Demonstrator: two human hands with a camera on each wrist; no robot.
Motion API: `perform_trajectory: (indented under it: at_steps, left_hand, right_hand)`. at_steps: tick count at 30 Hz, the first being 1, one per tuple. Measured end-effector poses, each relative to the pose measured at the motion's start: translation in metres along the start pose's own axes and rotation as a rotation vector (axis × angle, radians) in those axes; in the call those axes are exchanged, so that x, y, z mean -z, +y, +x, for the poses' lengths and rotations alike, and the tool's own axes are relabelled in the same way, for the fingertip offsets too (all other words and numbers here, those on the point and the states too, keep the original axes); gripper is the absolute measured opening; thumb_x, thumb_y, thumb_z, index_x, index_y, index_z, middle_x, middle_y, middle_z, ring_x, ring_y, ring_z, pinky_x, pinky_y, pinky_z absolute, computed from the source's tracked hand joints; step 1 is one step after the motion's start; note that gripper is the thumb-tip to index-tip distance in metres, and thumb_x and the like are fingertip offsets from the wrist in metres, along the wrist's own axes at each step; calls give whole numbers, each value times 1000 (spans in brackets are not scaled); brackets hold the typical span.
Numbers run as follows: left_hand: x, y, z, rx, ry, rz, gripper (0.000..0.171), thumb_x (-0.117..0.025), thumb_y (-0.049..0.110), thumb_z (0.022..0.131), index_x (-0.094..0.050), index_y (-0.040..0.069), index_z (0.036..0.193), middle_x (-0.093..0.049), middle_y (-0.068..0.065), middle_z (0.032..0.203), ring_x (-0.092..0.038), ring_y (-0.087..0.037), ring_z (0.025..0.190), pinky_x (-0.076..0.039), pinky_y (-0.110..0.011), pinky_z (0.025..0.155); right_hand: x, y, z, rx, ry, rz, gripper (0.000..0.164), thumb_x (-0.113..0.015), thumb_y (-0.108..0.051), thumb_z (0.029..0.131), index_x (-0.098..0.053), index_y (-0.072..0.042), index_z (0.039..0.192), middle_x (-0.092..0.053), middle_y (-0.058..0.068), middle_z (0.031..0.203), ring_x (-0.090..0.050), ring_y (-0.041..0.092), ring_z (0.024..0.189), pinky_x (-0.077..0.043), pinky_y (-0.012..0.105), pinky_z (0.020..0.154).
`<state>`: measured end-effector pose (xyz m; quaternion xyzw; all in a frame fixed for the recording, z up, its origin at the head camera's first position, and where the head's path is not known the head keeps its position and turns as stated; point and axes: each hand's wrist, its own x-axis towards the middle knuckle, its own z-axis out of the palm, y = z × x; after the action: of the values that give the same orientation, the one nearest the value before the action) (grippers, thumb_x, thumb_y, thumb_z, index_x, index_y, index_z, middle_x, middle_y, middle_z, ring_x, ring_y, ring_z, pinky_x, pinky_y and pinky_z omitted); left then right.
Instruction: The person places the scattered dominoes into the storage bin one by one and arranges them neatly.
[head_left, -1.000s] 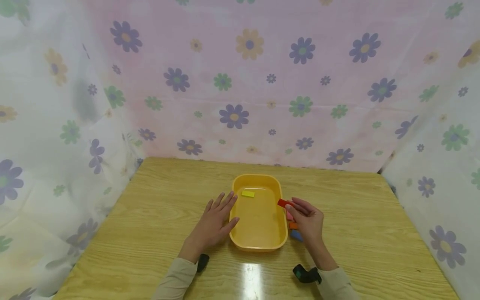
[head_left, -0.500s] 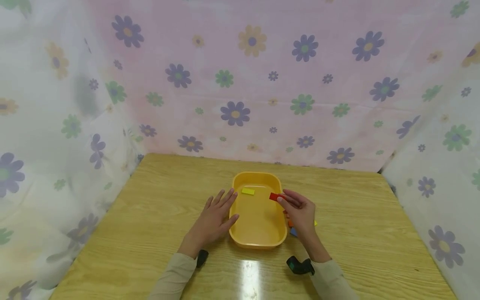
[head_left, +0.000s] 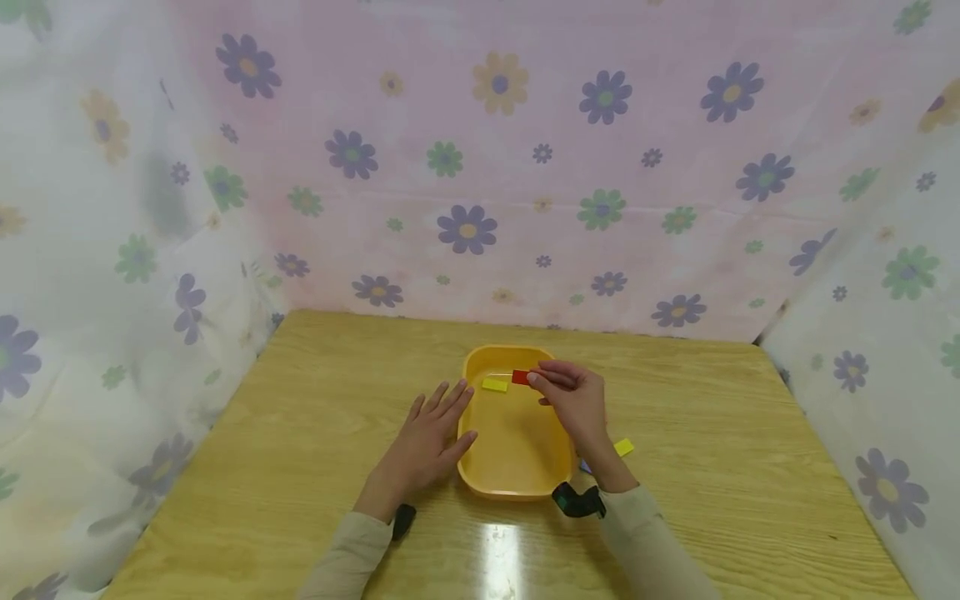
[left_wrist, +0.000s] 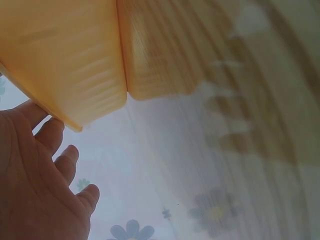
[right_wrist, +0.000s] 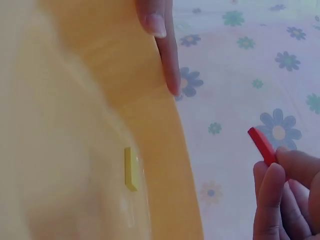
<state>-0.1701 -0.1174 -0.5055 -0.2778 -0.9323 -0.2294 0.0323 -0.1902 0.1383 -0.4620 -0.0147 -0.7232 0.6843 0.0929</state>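
My right hand [head_left: 576, 407] pinches a small red block [head_left: 521, 377] between thumb and fingers, over the far part of a yellow-orange plastic tub [head_left: 517, 492]. In the right wrist view the red block [right_wrist: 262, 145] sticks out beyond the fingertips. A yellow block [head_left: 494, 386] lies on the tub floor near its far left corner, just left of the red one in the head view. My left hand [head_left: 423, 442] rests with spread, fairly straight fingers against the tub's left rim. The left wrist view shows those fingers touching the tub's edge [left_wrist: 60, 117] from outside.
Right of the tub, a second yellow block [head_left: 624, 447] lies on the wooden table [head_left: 720, 467]. A blue block [head_left: 585, 467] peeks out from beneath my right forearm. Flower-print curtains [head_left: 525, 183] close off the back and both sides.
My right hand has carried the red block leftward and away from me, from the tub's right rim to over its inside. The left hand stays at the left rim.
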Motion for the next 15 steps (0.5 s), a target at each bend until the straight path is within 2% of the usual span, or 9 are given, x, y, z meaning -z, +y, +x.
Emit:
perform_trajectory:
  at_steps: [4,9,15]
  left_hand:
    - [1,1,0,11,-17,13,67,-43,49,107,-26,16,163,-20,0,169,-18,-33,157,-15,-62,123]
    - [1,0,0,9,-21,-6,67,-43,49,107,-26,16,163,-19,0,169,-16,-33,157,-13,-62,124]
    - [1,0,2,4,-8,0,67,-44,49,106,-28,16,162,-20,0,169,-17,-33,157,-15,-63,123]
  right_hand:
    - [-5,-4,8,-23,-39,29,38,-79,-6,88,-68,8,121,-77,18,103,-76,14,79,-63,30,69]
    - [-11,-13,18,-24,-78,-11,33,-79,-5,88,-70,3,119,-76,20,101,-77,27,85,-63,36,72]
    - [-20,-15,31,-44,-128,-74,34,-78,-4,89,-68,7,119,-75,25,103,-76,37,90,-62,44,78]
